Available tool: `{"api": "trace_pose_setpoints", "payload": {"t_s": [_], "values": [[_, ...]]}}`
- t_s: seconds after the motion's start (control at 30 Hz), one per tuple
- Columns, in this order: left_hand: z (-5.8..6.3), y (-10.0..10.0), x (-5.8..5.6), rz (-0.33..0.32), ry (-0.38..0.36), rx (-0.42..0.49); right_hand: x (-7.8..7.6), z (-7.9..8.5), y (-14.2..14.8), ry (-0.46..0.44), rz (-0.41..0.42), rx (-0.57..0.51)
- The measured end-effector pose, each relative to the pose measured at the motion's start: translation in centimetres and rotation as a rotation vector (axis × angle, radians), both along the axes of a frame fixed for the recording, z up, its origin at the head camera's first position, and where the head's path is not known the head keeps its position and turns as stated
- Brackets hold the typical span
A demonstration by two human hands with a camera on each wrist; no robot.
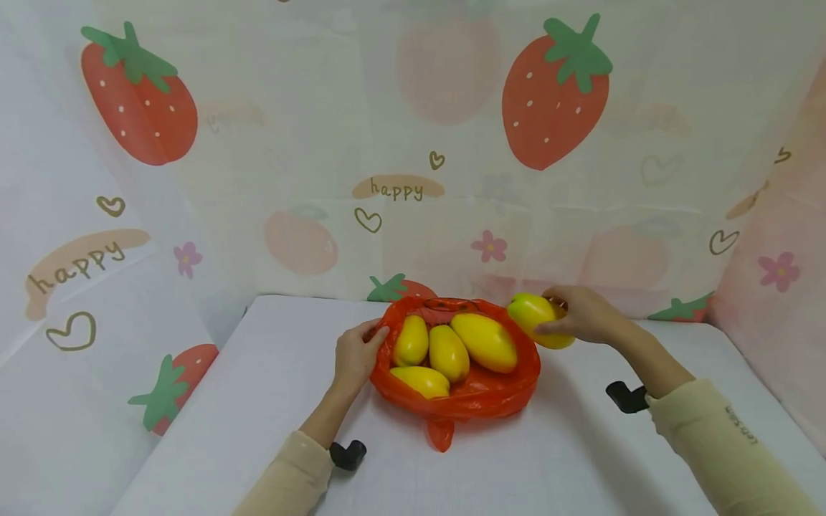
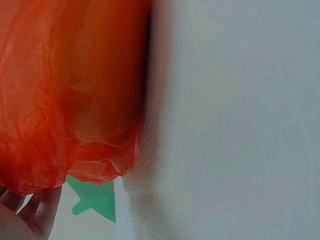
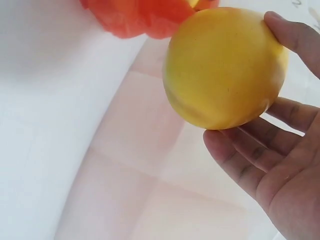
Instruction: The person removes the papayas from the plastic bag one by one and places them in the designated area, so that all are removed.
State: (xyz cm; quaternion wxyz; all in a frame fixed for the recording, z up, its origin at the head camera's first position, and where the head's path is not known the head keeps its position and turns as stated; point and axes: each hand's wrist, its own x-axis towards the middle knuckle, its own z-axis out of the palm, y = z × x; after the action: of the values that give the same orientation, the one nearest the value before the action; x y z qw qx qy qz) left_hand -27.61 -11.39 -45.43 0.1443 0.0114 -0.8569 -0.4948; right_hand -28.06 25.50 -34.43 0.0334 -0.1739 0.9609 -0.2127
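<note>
One bare left hand [image 1: 353, 358] is clamped on the left rim of a red plastic bag [image 1: 452, 408], thumb at the edge and fingers outside; a light outward pull there suits the job, since the film looks thin and could fold over the opening. Going right, the bag sits on the white bench [image 1: 258, 408], its mouth spread wide. At its left side lie a front fruit [image 1: 419, 382] and, just behind it, a back fruit [image 1: 410, 340], both yellow; a middle fruit [image 1: 448, 355] comes next, then a large fruit [image 1: 484, 342] towards the right wall. Some red floor shows in front of the large fruit. Farther right, a held fruit [image 1: 529, 313], yellow with a greenish end turned to the bag, is up by the right rim; whether it touches the film I cannot tell. The right hand [image 1: 584, 315] is clamped on it, thumb on one side and fingertips on the other, the palm clear. Its skin looks smooth, so pads set well round the sides should hold better than tips alone. Passing it above the rim, not against it, would avoid dragging the bag or knocking the large fruit.
</note>
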Motion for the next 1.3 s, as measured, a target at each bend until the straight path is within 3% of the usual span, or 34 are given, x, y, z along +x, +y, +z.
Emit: {"api": "trace_pose_setpoints", "payload": {"t_s": [0.4, 0.83, 1.3], "values": [[0.5, 0.1, -0.4, 0.008, -0.048, -0.034, -0.7, -0.1, 1.6, -0.061, -0.085, -0.003], [0.0, 0.4, -0.4, 0.032, 0.063, -0.04, -1.4, -0.7, 2.9, -0.121, -0.144, -0.005], [-0.2, 0.4, -0.2, 0.034, 0.077, -0.003, -2.3, -1.8, 4.4, -0.132, -0.162, 0.005]]}}
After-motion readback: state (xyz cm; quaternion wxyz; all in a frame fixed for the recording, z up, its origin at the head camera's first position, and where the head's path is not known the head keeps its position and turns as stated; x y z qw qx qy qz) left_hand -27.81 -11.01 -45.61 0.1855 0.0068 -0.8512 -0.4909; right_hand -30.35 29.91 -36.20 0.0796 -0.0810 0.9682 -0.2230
